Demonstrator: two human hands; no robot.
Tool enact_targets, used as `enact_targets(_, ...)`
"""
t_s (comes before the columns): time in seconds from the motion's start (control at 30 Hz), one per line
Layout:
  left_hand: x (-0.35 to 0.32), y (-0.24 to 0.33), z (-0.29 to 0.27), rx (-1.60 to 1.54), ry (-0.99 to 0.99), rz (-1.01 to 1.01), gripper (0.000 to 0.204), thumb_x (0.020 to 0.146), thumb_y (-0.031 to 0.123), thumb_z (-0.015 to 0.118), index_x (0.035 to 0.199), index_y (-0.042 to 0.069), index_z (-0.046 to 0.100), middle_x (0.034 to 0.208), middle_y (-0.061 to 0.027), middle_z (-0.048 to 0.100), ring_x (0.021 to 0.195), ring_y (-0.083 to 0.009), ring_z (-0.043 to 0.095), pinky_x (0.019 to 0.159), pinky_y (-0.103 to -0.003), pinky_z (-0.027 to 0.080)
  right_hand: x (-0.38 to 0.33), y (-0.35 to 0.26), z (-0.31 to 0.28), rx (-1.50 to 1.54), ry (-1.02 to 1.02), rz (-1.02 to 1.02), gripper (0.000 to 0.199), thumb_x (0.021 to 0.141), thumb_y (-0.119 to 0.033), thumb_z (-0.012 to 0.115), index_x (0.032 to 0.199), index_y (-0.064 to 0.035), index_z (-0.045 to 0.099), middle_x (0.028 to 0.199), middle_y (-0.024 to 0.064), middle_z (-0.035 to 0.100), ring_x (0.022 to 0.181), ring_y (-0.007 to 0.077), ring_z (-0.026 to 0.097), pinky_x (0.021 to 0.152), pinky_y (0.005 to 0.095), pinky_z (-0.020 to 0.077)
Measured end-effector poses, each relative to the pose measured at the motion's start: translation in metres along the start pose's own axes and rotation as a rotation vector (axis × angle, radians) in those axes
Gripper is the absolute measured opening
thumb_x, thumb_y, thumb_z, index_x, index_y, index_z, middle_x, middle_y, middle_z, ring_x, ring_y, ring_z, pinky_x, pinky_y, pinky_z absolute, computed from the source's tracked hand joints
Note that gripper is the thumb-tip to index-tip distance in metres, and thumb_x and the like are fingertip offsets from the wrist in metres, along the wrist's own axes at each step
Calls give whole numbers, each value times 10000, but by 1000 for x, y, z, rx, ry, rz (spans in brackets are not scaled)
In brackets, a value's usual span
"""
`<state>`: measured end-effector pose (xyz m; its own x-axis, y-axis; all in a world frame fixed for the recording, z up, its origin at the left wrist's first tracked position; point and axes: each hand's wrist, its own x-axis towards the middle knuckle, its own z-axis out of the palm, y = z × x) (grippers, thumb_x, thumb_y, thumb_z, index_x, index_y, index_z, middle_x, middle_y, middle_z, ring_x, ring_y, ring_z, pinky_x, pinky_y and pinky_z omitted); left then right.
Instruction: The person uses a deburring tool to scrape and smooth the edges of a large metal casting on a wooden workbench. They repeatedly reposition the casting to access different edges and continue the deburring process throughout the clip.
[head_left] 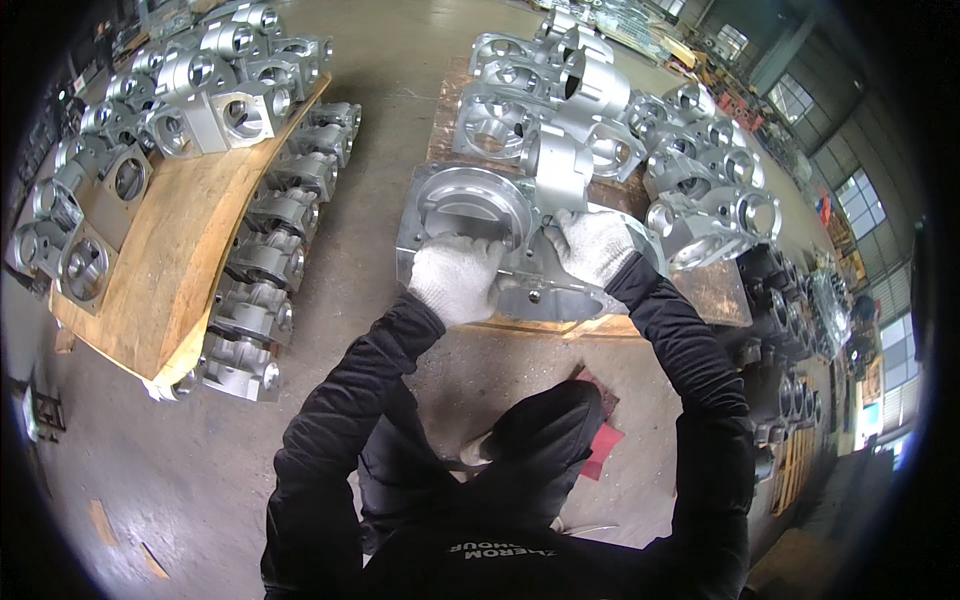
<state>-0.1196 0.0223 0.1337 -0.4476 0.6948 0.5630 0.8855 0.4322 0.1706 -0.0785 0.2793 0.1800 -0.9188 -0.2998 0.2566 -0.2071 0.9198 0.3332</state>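
Note:
In front of me a silvery cast metal housing (pixel 478 205) with a wide round opening lies at the near end of a board. My left hand (pixel 457 278), in a white knit glove, is closed over its near left edge, fingers curled under. Also gloved in white, my right hand (pixel 595 247) is closed on the casting's right part, near its middle wall. The glove hides most of what the right fingertips touch. Directly beyond the hands stands a cylindrical casting (pixel 556 165).
More castings (pixel 500 125) crowd the board beyond and to the right. On the left, a wooden sheet (pixel 170 260) carries several housings, with others stacked beneath it. Dark castings (pixel 775 340) stand at the right. Red pieces (pixel 602 450) lie on the floor by my foot.

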Motion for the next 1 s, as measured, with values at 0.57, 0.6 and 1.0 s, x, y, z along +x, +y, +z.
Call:
enact_targets(0.57,9,12,-11,162,-58,-66,292,880,341,693,959,64,647,793,-145,700,743,-345,710,674,-476,568,-109,-85,-44,172,273,121,229,888,-232,672,1009,-51,603,631,136,639,530,326,653,485,448,515)
enact_targets(0.6,9,11,-10,158,-17,-48,288,876,336,695,952,63,648,788,-144,699,734,-345,708,671,-477,568,-120,-84,-41,198,280,199,230,897,-231,674,1034,-63,596,648,136,646,537,329,655,497,450,518)
enact_targets(1.0,2,11,-1,160,69,1,295,828,320,753,953,88,622,709,-160,639,662,-364,670,627,-488,527,-211,33,37,375,371,1047,330,1043,-329,526,1129,-47,676,928,266,716,902,468,687,791,548,545)
